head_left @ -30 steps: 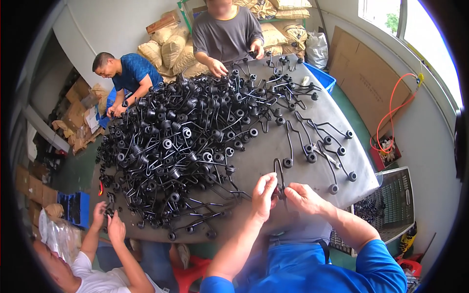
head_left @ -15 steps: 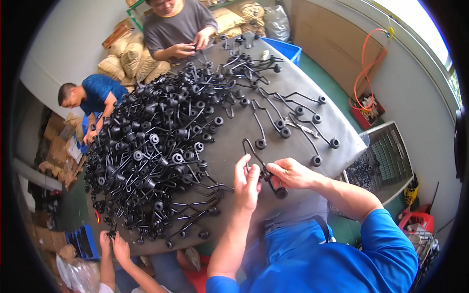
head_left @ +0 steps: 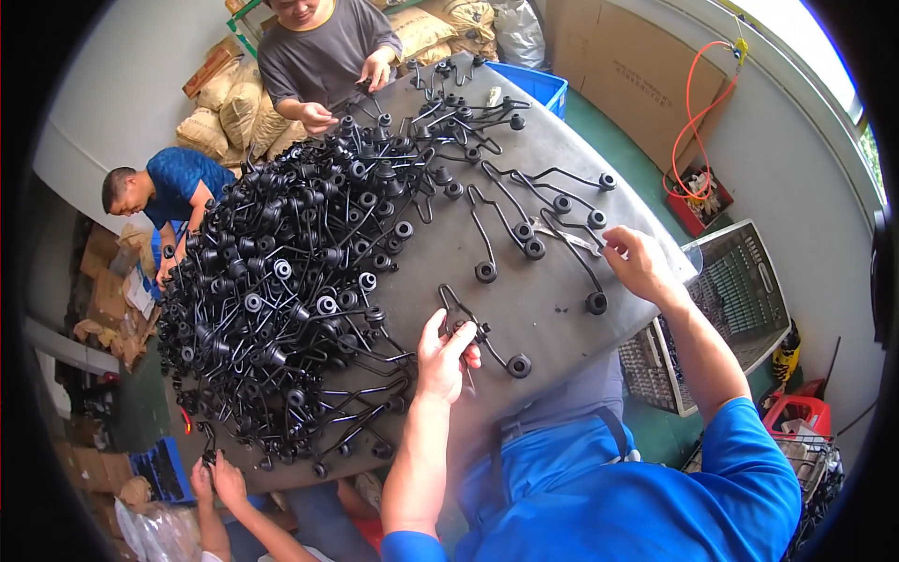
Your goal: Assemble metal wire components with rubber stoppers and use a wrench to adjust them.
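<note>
My left hand is closed around a bent black wire bracket above the table's near edge. The bracket's looped end points away from me, and a black rubber bushing sits at one end. Its other end is hidden by my fingers. Over the table's right side, my right hand hangs with thumb and forefinger slightly apart and nothing seen in them. Nearest to it are a flat silvery tool, partly covered by brackets, and a bracket's bushing.
A large heap of black brackets and bushings covers the left of the grey table. Co-workers handle parts at the far side, the left and near left. A grey crate stands right of the table.
My right hand has let go of the bracket and moved right and away from me. My left hand keeps the bracket. The far co-worker's hands have moved apart.
</note>
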A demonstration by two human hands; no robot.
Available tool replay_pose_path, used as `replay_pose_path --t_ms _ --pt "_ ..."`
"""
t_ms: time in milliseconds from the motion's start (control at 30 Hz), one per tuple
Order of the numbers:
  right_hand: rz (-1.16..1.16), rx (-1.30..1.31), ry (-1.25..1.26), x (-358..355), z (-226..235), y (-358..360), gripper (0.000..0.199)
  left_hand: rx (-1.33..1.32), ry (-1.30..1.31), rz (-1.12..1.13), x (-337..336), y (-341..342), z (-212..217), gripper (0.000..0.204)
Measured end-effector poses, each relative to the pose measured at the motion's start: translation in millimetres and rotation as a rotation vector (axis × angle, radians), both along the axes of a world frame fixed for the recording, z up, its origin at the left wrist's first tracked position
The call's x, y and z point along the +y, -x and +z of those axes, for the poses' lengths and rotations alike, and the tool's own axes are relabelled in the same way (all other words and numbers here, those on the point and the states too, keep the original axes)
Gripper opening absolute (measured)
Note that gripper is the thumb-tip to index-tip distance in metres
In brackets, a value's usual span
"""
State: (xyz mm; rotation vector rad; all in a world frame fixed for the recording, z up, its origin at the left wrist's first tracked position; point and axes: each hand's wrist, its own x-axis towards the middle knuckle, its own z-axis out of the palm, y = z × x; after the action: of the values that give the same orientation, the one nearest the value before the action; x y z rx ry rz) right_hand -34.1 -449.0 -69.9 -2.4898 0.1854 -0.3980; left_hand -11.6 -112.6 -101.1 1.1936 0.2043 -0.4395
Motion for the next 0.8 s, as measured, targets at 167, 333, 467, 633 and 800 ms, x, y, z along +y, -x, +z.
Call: replay_pose_path --t_ms 167,333,467,633,800 --pt "0.051 0.096 -0.289 13.0 -0.9 -3.9 0.017 -0.009 0.045 0.017 1.7 -5.7 2.4 0.067" --pt "0.181 0.093 -0.244 18.1 -9.1 -14.9 0.017 -0.101 0.014 0.062 -3.2 -4.8 11.7 0.068" --pt "0.101 -0.023 0.277 4.1 -19.5 -16.9 0.027 -0.157 0.048 0.106 -0.2 -5.6 17.2 0.069" --pt "0.015 0.079 0.101 12.6 -13.2 -13.8 0.012 -0.266 0.167 0.149 2.1 -9.5 18.9 0.055" --pt "0.006 0.145 0.091 7.5 -12.6 0.2 0.01 -0.305 0.199 0.246 5.9 -10.1 23.7 0.06"
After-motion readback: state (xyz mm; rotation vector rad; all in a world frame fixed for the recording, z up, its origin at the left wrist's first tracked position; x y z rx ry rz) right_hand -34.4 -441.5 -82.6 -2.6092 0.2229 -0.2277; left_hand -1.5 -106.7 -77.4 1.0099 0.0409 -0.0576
